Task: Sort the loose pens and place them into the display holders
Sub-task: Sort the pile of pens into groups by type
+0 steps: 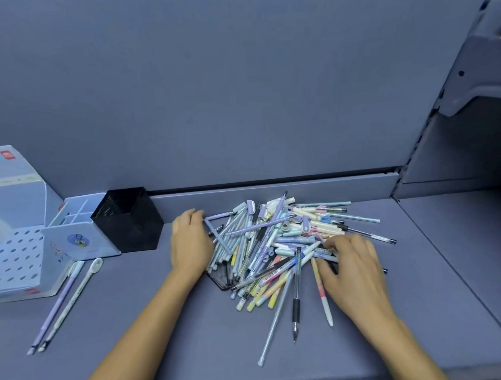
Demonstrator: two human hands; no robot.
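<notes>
Both hands flank the pen pile [281, 245] to corral it: left hand [189, 244] flat and loose, right hand [351, 267] curled on pens (grip unclear), mesh holder [129, 222] empty.

pen pile [281, 242] mid-shelf | left hand [189, 243] flat at pile's left edge | right hand [354, 274] on its right side | black mesh holder [129, 219] left
</notes>
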